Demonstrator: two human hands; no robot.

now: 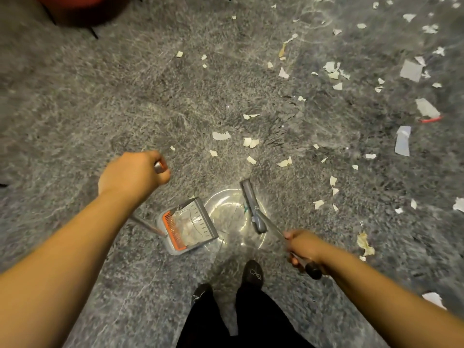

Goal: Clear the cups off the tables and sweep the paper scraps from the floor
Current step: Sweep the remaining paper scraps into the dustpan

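Dim warm light; motion blur, fisheye edges.

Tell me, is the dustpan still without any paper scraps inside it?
No. The dustpan already holds a pale heap of paper scraps beside its orange comb, while many more lie on the floor.

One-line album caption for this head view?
Left hand holds dustpan, right hand sweeps broom toward paper scraps.

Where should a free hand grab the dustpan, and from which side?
Grip the dustpan's upright metal handle, where the left hand already holds its top end. Come from above and the near-left: the handle rises from the pan's back edge by the orange comb, while the open mouth faces the broom head.
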